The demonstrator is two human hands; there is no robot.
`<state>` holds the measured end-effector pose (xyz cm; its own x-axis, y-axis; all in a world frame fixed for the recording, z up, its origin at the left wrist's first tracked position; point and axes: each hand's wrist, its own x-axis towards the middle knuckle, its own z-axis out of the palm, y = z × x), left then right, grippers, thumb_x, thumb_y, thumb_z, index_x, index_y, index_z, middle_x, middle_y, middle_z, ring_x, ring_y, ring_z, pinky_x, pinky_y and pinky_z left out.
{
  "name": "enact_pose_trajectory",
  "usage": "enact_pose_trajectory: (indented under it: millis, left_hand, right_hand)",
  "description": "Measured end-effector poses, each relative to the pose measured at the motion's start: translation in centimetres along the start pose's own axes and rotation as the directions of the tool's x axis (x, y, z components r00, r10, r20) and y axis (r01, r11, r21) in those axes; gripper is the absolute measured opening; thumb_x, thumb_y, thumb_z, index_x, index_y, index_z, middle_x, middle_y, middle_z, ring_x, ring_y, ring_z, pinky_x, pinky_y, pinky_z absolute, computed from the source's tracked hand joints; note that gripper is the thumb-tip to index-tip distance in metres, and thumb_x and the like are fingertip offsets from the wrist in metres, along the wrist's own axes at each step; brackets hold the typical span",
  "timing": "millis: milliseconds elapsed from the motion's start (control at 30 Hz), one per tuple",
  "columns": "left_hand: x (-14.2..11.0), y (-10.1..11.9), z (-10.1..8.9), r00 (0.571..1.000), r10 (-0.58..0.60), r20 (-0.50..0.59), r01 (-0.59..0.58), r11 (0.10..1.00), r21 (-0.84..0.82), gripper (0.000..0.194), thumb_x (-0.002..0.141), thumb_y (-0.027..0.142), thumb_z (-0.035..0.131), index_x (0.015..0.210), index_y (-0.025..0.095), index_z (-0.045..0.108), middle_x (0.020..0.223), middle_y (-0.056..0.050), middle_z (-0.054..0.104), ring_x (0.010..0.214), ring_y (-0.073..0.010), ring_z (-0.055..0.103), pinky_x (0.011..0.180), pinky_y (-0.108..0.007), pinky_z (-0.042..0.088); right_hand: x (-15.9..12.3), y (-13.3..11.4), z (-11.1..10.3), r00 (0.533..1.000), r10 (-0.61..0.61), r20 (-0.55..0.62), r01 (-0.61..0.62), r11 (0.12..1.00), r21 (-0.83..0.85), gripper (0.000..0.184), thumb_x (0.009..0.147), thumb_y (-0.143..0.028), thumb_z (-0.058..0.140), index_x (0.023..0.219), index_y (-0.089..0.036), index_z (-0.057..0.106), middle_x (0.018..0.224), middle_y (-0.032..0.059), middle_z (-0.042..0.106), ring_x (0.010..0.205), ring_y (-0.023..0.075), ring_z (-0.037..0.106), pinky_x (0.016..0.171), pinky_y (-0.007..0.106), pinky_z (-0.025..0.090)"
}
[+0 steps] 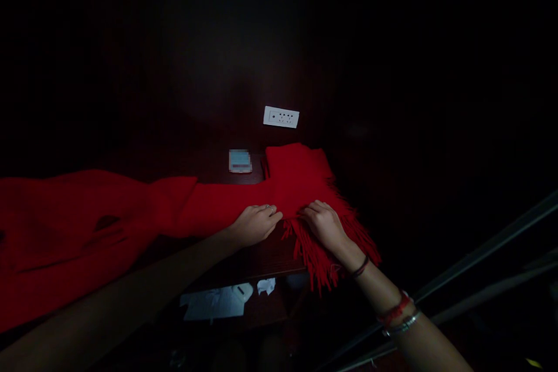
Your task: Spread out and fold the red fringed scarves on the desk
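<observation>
A long red scarf (300, 177) lies across a dark wooden surface, its fringed end hanging over the front edge on the right. Its left part spreads wide and rumpled toward the left side of the view. My left hand (258, 224), with a ring on one finger, is closed on the near edge of the scarf. A short way to the right, my right hand (325, 224) has its fingers curled on the same edge, just above the fringe. Its fingertips are partly hidden against the cloth. Bracelets circle the right wrist and forearm.
Behind the scarf lies a small blurred, light blue flat item (240, 161). A white power socket (281, 117) is set in the dark back wall. Below the surface, papers (215, 303) and a crumpled white tissue (265, 286) rest on a lower shelf. The surroundings are very dark.
</observation>
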<state>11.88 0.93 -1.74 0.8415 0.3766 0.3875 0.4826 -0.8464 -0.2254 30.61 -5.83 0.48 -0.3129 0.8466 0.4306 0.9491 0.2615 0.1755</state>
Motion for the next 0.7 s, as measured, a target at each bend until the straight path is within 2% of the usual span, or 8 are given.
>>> enact_pose_trajectory:
  millis: [267,367,467,567,700]
  left_hand:
    - [0.5,0.4,-0.2,0.999,0.003,0.039,-0.003,1.000,0.008,0.016,0.079,0.019,0.041,0.092,0.017,0.051,0.089,-0.007,0.058,0.081,-0.0209,0.056,0.061,-0.029,0.043]
    - [1.5,1.0,-0.6,0.997,-0.049,0.063,0.048,0.999,0.004,0.018,0.082,0.026,0.039,0.091,0.017,0.051,0.084,-0.007,0.058,0.074,-0.0203,0.057,0.059,-0.029,0.043]
    - [2.9,2.0,-0.9,0.999,-0.049,0.022,0.049,0.999,0.001,0.024,0.083,0.034,0.038,0.092,0.016,0.050,0.090,-0.008,0.056,0.078,-0.0208,0.056,0.060,-0.029,0.043]
    - [3.8,2.6,-0.8,1.000,0.030,-0.007,-0.030,0.999,-0.015,0.015,0.083,0.023,0.039,0.092,0.016,0.050,0.093,-0.008,0.055,0.084,-0.0199,0.055,0.064,-0.029,0.043]
    - [3.8,2.5,-0.1,0.998,0.070,0.002,-0.070,0.997,-0.023,0.014,0.080,0.012,0.041,0.091,0.017,0.050,0.092,-0.007,0.056,0.084,-0.0187,0.055,0.065,-0.028,0.043]
  right_hand:
    - [-0.8,1.1,-0.4,0.999,0.033,0.019,-0.032,0.998,-0.063,0.018,0.082,-0.021,0.042,0.086,-0.018,0.060,0.078,0.0057,0.059,0.076,0.0165,0.048,0.069,0.028,0.034]
    - [-1.0,1.5,-0.2,0.999,0.039,0.011,-0.039,0.998,-0.056,0.018,0.082,-0.020,0.043,0.086,-0.018,0.060,0.077,0.0048,0.059,0.074,0.0157,0.048,0.068,0.027,0.035]
    - [-1.1,1.8,0.0,0.999,0.035,-0.004,-0.035,0.999,-0.027,0.018,0.082,-0.020,0.043,0.087,-0.017,0.061,0.078,0.0039,0.059,0.075,0.0155,0.049,0.070,0.026,0.035]
    - [-1.3,2.2,0.1,0.998,0.048,-0.034,-0.048,0.999,-0.011,0.019,0.081,-0.022,0.044,0.093,-0.017,0.059,0.084,0.0043,0.060,0.079,0.0160,0.049,0.072,0.027,0.035]
    - [-1.8,3.2,0.0,0.995,0.099,-0.025,-0.100,0.995,-0.029,0.019,0.082,-0.022,0.043,0.089,-0.018,0.060,0.081,0.0040,0.060,0.076,0.0154,0.049,0.071,0.026,0.035]
